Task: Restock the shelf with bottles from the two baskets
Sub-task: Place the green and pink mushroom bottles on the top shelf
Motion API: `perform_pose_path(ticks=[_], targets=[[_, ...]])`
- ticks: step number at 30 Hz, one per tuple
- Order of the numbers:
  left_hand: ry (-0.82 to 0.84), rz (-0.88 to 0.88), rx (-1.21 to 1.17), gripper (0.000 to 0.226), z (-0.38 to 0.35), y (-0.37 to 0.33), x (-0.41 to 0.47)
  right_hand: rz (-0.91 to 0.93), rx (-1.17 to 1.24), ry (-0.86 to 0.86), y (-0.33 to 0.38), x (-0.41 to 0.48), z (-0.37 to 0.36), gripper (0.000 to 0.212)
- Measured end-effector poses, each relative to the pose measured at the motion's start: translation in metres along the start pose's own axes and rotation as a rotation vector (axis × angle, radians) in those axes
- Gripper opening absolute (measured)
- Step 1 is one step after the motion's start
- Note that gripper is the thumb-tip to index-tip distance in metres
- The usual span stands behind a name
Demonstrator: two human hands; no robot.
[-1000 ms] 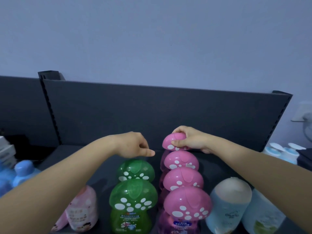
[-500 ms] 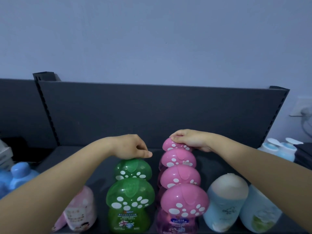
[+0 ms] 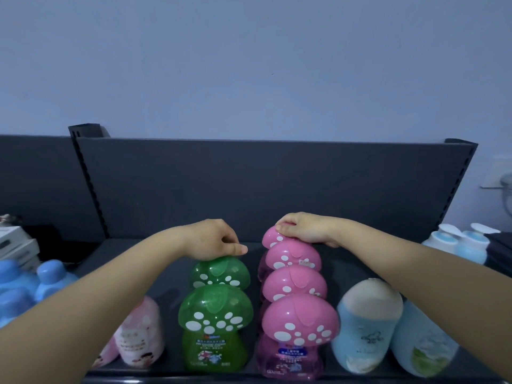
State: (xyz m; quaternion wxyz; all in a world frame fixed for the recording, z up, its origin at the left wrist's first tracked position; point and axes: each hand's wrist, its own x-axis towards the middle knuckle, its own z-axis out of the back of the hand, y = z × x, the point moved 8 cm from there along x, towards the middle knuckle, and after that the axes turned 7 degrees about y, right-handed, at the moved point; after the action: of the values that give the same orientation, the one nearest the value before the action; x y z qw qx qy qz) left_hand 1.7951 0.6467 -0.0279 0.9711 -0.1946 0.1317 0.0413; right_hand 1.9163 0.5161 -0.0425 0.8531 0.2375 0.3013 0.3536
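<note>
noting both hands on the dark shelf (image 3: 343,268), centre frame. left hand (image 3: 214,241) rests on the cap of the rear green mushroom-cap bottle (image 3: 220,273); fingers curled under, thumb pointing right; cannot tell whether they clasp the cap or only sit on it. right hand (image 3: 302,230) lies over the rearmost pink mushroom-cap bottle (image 3: 271,237), fingers curled round the top of its cap, holding it.

green row: two upright bottles, the rear one just behind the front green bottle (image 3: 216,328), lower centre. pink row: four upright bottles in single file, just right of the green row, caps overlapping in view; front pink bottle (image 3: 299,322) at the shelf edge.

right of the pink row: pale blue bottle with cream top (image 3: 365,322), then a bottle with a green label (image 3: 424,342), partly behind the right forearm. lower left: pink-and-white bottle (image 3: 138,336), partly behind the left forearm. far left: blue bottles (image 3: 16,286). right edge: white bottles with blue tops (image 3: 454,242).
</note>
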Motion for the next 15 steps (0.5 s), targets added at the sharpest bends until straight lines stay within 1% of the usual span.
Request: perform_pose_path(ticks=[5,8,12,15], targets=[[-0.104,0.060,0.060,0.032,0.008,0.000,-0.010,0.088,-0.230,-0.170,0.017,-0.016,0.024,0.042],[-0.174,0.104,0.112,0.033,0.017,-0.002,-0.024,0.152,-0.424,-0.196,0.031,-0.028,0.032,0.047],[-0.303,0.178,0.208,0.028,0.038,-0.004,-0.059,0.264,-0.647,-0.266,0.063,-0.048,0.042,0.042],[-0.419,0.244,0.290,0.024,0.060,0.007,-0.104,0.345,-0.712,-0.326,0.101,-0.075,0.043,0.039]])
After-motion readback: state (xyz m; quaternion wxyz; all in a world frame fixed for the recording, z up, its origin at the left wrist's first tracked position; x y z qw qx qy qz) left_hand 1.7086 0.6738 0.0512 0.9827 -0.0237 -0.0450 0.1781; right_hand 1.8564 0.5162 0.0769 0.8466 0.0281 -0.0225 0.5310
